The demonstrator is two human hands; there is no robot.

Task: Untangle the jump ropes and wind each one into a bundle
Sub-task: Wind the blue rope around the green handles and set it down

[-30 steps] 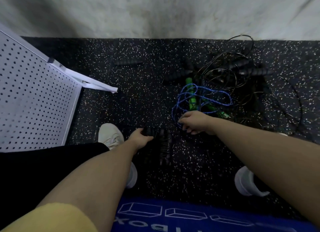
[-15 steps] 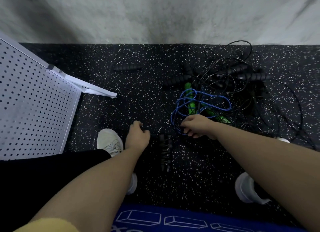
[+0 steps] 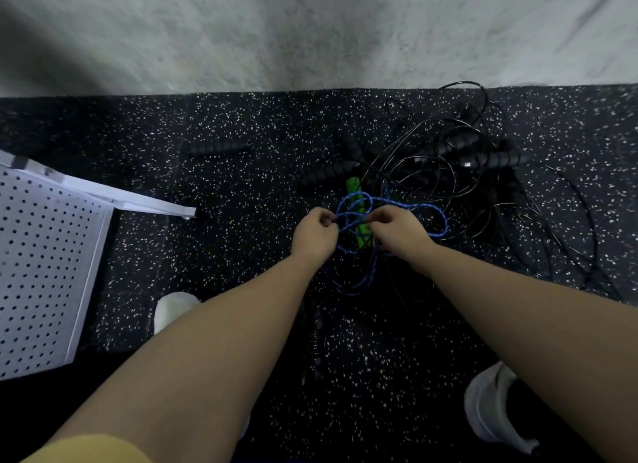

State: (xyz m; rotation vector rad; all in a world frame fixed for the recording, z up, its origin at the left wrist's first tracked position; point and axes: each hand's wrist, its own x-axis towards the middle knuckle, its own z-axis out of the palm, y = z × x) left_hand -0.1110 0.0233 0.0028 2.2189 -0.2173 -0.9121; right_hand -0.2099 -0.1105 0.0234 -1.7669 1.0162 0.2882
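Note:
A blue braided jump rope (image 3: 428,207) with green handles (image 3: 355,193) lies in loops on the speckled black floor. My left hand (image 3: 312,236) pinches a strand of it at the left of the loops. My right hand (image 3: 397,229) pinches another strand just to the right, the two hands close together above the green handles. Behind and to the right sprawls a tangle of thin black ropes (image 3: 448,159) with ribbed black handles (image 3: 490,159). A wound black rope bundle (image 3: 316,345) lies on the floor between my forearms.
A white perforated metal panel (image 3: 41,269) stands at the left with a foot bar (image 3: 138,200) jutting right. A lone black handle (image 3: 217,148) lies at the back left. My white shoes (image 3: 172,310) (image 3: 490,407) flank the bundle. A grey wall (image 3: 310,31) bounds the floor.
My left hand left the black bundle on the floor and moved up and right to the blue rope. Both hands now pinch blue strands, lifted slightly.

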